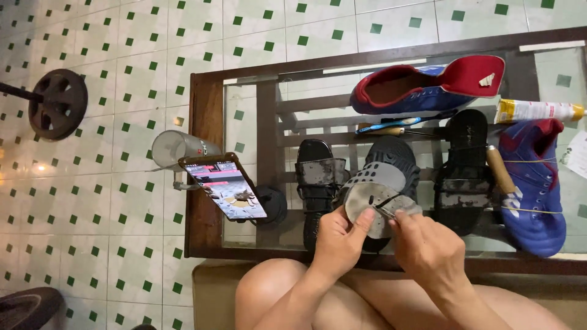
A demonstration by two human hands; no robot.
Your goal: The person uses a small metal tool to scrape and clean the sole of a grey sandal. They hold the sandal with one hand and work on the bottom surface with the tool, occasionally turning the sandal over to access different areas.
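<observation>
My left hand (339, 239) pinches a grey, worn insole-shaped piece (367, 205) by its lower edge, thumb on top. My right hand (428, 244) holds a small metal tool, seemingly scissors (397, 212), against the same grey piece. Both hands are above the near edge of a glass-topped wooden table (205, 122). A second grey perforated insole (376, 174) lies just behind, over a black shoe (397, 156).
On the table: two black sandals (318, 183) (463, 171), blue-and-red boots (428, 85) (532, 183), a glue tube (538, 111), hand tools (391, 127), a propped phone (226, 186), a clear cup (174, 148). A barbell weight (58, 104) lies on the tiled floor. My knees are below.
</observation>
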